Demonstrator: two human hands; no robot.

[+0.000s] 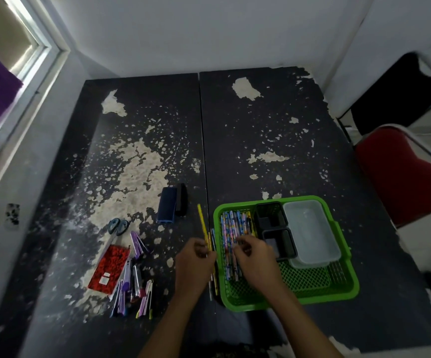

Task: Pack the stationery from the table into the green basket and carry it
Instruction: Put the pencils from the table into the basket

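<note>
Both hands are seen low in the head view, close together at the near-left corner of the green basket. Left hand is curled round a few pencils just outside the basket wall; right hand is reached over the rim with fingers bent onto the patterned pens lying inside, though whether anything is actually pinched there can't be told, it's too blurry.

Handling-wise, the pencils and pens are judged light, stiff and a bit rolly, so a bunch is best taken round the middle and laid lengthwise, not dropped. One yellow pencil is left lying just beyond the left hand.

Basket contents: pens along the side under the right hand, two black trays just past the fingertips, and a clear lidded box further to the right. The box looks empty, but that's not certain. Bare mesh floor is seen at the near side, right of the wrist.

Still out on the table, well left of the left hand: a red notebook, a heap of pens and cutters, scissors, a purple stapler. A blue eraser block sits further off. The loaded basket should probably be lifted by both rims, since mesh plastic flexes.
</note>
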